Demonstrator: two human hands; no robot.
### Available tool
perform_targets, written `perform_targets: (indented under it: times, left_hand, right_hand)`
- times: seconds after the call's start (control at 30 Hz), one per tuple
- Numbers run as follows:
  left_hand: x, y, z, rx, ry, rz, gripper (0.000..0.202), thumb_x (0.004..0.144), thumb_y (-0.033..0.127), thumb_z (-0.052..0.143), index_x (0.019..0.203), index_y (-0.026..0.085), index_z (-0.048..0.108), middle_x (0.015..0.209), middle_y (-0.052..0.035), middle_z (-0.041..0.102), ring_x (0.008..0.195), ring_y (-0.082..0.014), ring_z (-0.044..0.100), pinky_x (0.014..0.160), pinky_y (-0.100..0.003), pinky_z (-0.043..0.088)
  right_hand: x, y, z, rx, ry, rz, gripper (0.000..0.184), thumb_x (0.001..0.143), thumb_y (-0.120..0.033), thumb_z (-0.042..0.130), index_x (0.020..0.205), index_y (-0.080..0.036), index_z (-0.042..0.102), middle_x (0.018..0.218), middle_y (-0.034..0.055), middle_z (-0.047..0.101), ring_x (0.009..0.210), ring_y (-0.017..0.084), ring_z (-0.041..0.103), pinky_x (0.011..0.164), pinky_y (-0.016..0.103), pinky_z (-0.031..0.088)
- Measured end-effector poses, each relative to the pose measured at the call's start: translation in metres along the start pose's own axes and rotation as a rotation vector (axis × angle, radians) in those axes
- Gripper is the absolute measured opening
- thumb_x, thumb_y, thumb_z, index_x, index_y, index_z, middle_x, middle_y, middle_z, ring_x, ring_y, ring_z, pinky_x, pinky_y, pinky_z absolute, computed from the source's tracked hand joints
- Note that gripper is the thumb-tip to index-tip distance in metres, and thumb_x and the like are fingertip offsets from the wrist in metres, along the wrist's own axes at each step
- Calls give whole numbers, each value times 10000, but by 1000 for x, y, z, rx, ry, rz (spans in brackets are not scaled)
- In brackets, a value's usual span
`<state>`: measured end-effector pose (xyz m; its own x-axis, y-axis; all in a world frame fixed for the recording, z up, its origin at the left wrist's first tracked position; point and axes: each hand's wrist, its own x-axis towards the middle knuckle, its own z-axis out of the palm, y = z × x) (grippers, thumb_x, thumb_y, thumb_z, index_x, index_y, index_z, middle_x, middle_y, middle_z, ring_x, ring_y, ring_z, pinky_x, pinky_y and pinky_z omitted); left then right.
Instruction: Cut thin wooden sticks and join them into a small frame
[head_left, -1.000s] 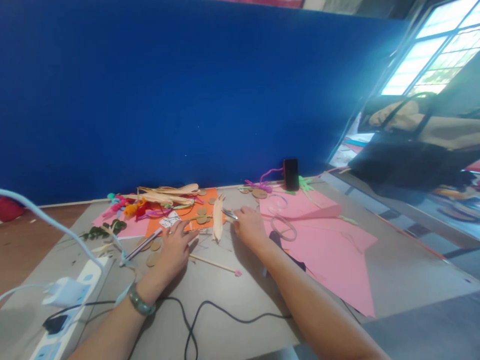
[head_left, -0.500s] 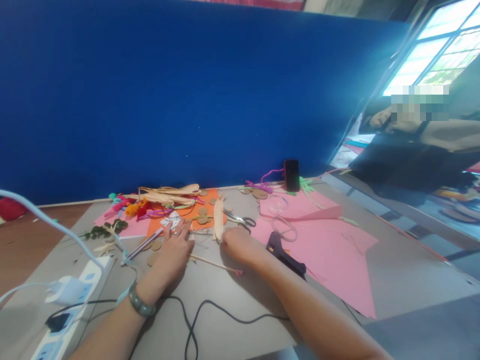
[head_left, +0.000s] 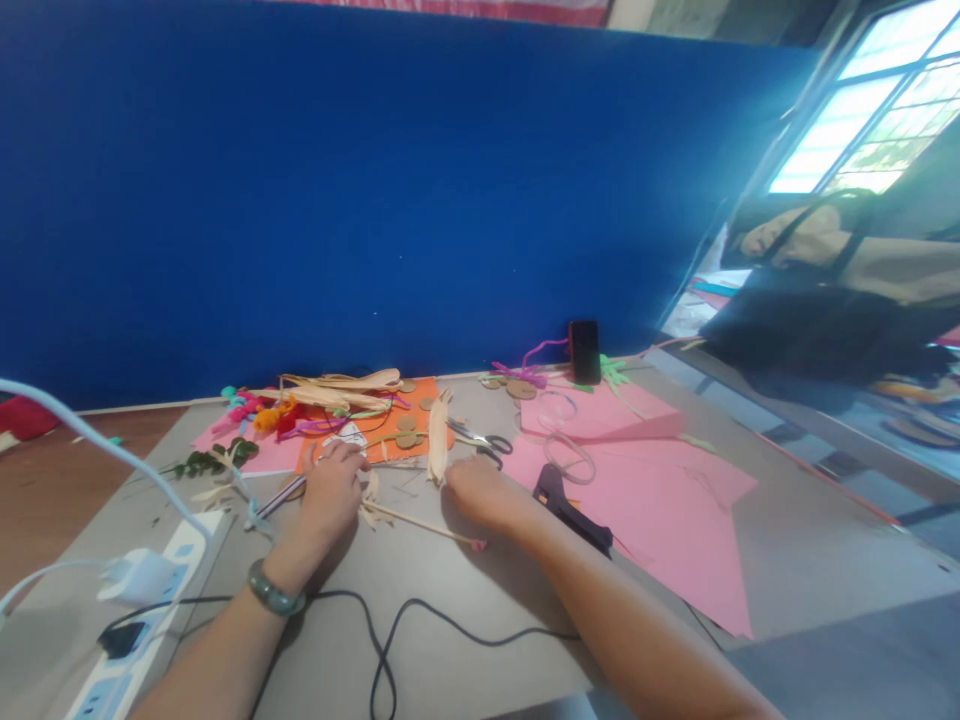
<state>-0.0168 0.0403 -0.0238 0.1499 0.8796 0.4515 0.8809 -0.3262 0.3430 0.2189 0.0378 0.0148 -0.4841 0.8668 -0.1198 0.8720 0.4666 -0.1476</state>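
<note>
My left hand (head_left: 331, 497) rests low over the table with its fingers bent, at the upper end of a pen (head_left: 283, 495). What lies under the fingertips is hidden. My right hand (head_left: 478, 490) is curled into a fist on the table, beside the lower end of a pale dried husk strip (head_left: 438, 437). Its fingertips are out of sight. Between the hands lies a thin stick (head_left: 424, 525) with a pink tip, husk scraps around its left end. Black-handled scissors (head_left: 491, 446) lie just beyond the right hand.
A black glue gun (head_left: 570, 508) lies right of my right forearm on pink paper (head_left: 675, 520). A power strip (head_left: 176, 580) and a black cord (head_left: 420, 605) occupy the front left. Husks (head_left: 337, 388), coloured yarn pieces (head_left: 266, 415) and a phone (head_left: 583, 352) line the blue panel (head_left: 412, 200). Another person (head_left: 817, 260) sits at right.
My left hand has shifted a little left and its spread fingers have bent over the pen's upper end. Husk scraps beside the stick have come into view. The right hand stays put.
</note>
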Motion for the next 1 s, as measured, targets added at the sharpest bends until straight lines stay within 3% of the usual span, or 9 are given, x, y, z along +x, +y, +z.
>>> perform_targets:
  times: [0.1, 0.2, 0.33, 0.47, 0.6, 0.77, 0.87, 1.0]
  left_hand:
    - [4, 5, -2, -300, 34, -120, 185, 750, 144, 523, 804, 207, 688, 919, -75, 695, 958, -271, 585, 931, -505, 353]
    - [5, 17, -5, -537, 10, -185, 179, 745, 325, 612, 821, 185, 694, 821, -72, 696, 794, -230, 626, 724, -357, 483]
    - [3, 31, -10, -950, -226, -298, 234, 669, 374, 705, 776, 165, 704, 743, -56, 677, 642, -178, 606, 539, -256, 456]
    - [3, 32, -13, -1132, -274, -347, 186, 657, 346, 723, 692, 167, 686, 627, -17, 607, 534, -118, 527, 482, -215, 396]
    - [6, 26, -11, -1203, -210, -400, 164, 623, 314, 743, 646, 166, 675, 591, -6, 588, 500, -104, 499, 469, -210, 367]
    - [13, 12, -4, -1251, 102, -560, 179, 595, 298, 734, 633, 160, 626, 600, 15, 580, 549, -100, 517, 517, -200, 390]
    - [16, 2, 2, -1274, 229, -644, 194, 600, 304, 701, 658, 160, 584, 584, 43, 553, 511, -78, 479, 490, -184, 356]
    - [16, -3, 7, -1302, 275, -687, 191, 631, 323, 659, 680, 166, 561, 566, 53, 540, 454, -76, 451, 444, -189, 318]
  right_hand:
    - [-3, 4, -6, 103, 17, -27, 173, 808, -131, 493, 779, -121, 664, 792, 106, 677, 725, 183, 619, 627, 247, 395]
    - [-3, 1, -10, 401, 53, -106, 146, 837, -202, 492, 811, -145, 623, 738, 21, 637, 660, 118, 568, 568, 190, 385]
    - [1, -13, -10, 801, 125, -183, 135, 826, -225, 512, 749, -138, 580, 635, -25, 539, 577, 89, 467, 531, 181, 360]
    - [8, -24, -3, 880, 149, -227, 154, 815, -236, 536, 700, -137, 560, 622, -34, 507, 569, 83, 428, 532, 184, 347]
    - [18, -26, 2, 827, 137, -217, 158, 831, -244, 526, 747, -129, 594, 647, -18, 556, 580, 91, 466, 533, 187, 360]
    - [42, -26, 4, 389, 238, -142, 169, 839, -171, 510, 925, -130, 648, 821, 37, 660, 684, 112, 554, 610, 201, 389]
    - [61, -29, 6, 261, 239, -153, 140, 803, -181, 562, 881, -136, 669, 834, 57, 664, 762, 146, 563, 684, 234, 383]
    - [81, -37, 11, 97, 239, -162, 140, 764, -214, 597, 797, -111, 686, 822, 110, 654, 891, 213, 535, 778, 291, 358]
